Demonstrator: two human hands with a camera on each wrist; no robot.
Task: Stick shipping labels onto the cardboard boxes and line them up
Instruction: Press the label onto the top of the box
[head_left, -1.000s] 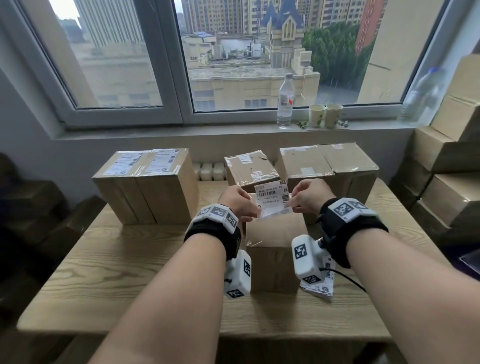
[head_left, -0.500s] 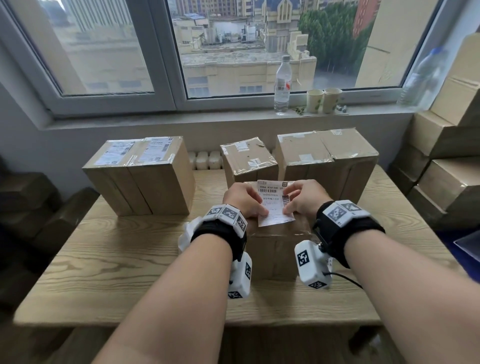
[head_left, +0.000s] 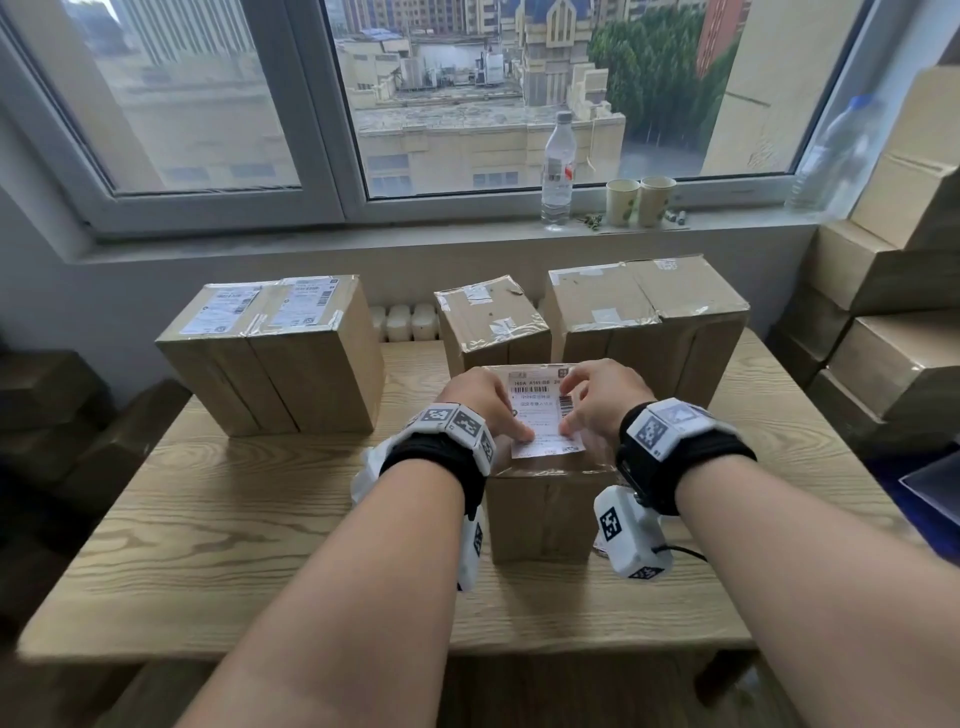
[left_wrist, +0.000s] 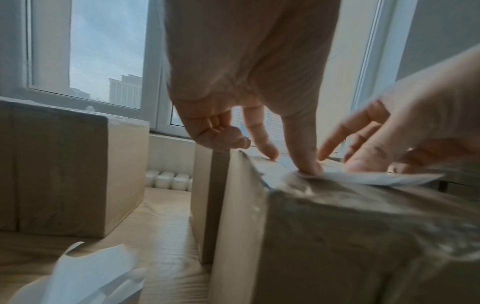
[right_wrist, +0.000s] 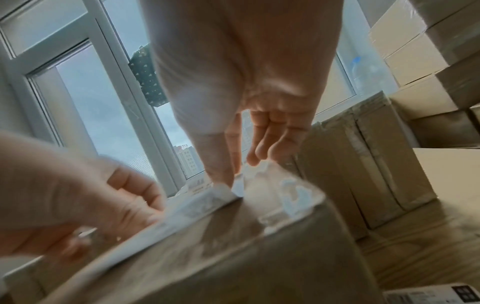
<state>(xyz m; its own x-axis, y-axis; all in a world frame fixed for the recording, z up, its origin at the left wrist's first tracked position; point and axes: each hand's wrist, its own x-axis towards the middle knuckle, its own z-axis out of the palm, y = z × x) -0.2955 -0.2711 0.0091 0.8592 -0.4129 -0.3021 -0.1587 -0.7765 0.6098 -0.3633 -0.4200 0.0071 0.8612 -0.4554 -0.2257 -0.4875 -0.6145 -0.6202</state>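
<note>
A white shipping label (head_left: 545, 410) lies flat on top of the brown cardboard box (head_left: 543, 514) at the table's middle. My left hand (head_left: 511, 415) presses the label's left side, thumb and forefinger down on it (left_wrist: 306, 166), the other fingers curled. From the other side my right hand (head_left: 576, 410) presses with straight fingertips (right_wrist: 255, 158). The label's near edge (left_wrist: 376, 178) is slightly lifted off the taped box top (right_wrist: 259, 236). Both palms hide part of the label.
Two labelled boxes (head_left: 275, 358) stand side by side at the back left. A small unlabelled box (head_left: 491, 322) and larger ones (head_left: 649, 312) stand behind my hands. White backing paper (left_wrist: 85, 273) lies left of the box, more labels (right_wrist: 428, 294) to its right. Stacked boxes (head_left: 893, 291) fill the right.
The label, held upright in the air between both hands a second ago, has come down onto the box top. My fingers have gone from pinching its edges to pressing it flat.
</note>
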